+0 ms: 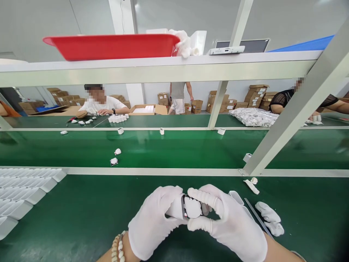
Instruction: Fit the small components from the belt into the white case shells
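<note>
My left hand [159, 218], in a white glove, is closed around a white plastic housing [176, 208] whose open end faces right. My right hand [225, 216], also gloved, pinches a small dark-edged module with a white face [193, 208] between thumb and fingers. The module sits at the mouth of the housing, and the two parts touch; how deep it goes in is hidden by the fingers. Beside my right hand lie a white oval shell [236, 197], a thin metal strip [256, 214] and a crumpled white glove [268, 214].
Rows of white housings [24, 194] stand at left. Across the belt [174, 149] lie loose modules [113, 161] and white housings [161, 131]. A slanted metal post [289, 109] and a shelf with a red tray [114, 47] frame the view. Co-workers sit beyond.
</note>
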`<action>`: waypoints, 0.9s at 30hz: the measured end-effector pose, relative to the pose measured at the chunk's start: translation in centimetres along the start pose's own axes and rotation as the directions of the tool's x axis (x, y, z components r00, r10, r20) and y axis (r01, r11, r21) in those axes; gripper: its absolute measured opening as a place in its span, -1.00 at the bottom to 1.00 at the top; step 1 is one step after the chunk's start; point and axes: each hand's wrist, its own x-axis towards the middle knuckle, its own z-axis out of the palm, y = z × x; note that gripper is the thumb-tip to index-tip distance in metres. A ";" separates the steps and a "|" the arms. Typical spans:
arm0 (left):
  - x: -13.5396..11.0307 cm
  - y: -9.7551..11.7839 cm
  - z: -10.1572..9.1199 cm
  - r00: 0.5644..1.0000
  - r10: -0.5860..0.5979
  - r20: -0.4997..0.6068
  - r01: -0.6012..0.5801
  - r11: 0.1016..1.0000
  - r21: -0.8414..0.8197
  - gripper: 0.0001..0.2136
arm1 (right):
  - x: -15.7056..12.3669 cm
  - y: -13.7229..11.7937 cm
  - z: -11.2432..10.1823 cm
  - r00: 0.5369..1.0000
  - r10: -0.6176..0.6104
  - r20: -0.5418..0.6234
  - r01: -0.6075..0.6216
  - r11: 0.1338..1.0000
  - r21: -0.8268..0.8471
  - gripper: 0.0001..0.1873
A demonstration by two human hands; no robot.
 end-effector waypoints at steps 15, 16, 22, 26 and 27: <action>0.1 0.6 0.1 0.983 -0.176 -0.056 0.173 0.983 -0.052 -0.46 | -0.7 -0.2 0.6 0.864 -0.454 -0.217 0.304 0.815 -0.494 -0.36; 0.0 0.4 0.2 0.981 -0.174 -0.085 0.170 0.984 -0.048 -0.42 | -0.9 -0.4 0.5 0.866 -0.448 -0.224 0.288 0.811 -0.508 -0.43; -0.3 0.1 0.3 0.976 -0.060 -0.209 0.060 0.998 -0.006 -0.55 | -1.6 -0.5 0.8 0.914 -0.380 -0.139 0.272 0.832 -0.484 -0.58; -0.2 0.3 0.7 0.973 0.030 -0.231 -0.017 0.998 0.055 -0.68 | -1.7 -0.4 1.9 0.907 -0.328 -0.263 0.216 0.901 -0.377 -0.56; -0.2 0.3 0.9 0.972 0.063 -0.228 -0.047 0.996 0.074 -0.73 | -1.7 -0.4 2.3 0.895 -0.318 -0.313 0.204 0.916 -0.346 -0.56</action>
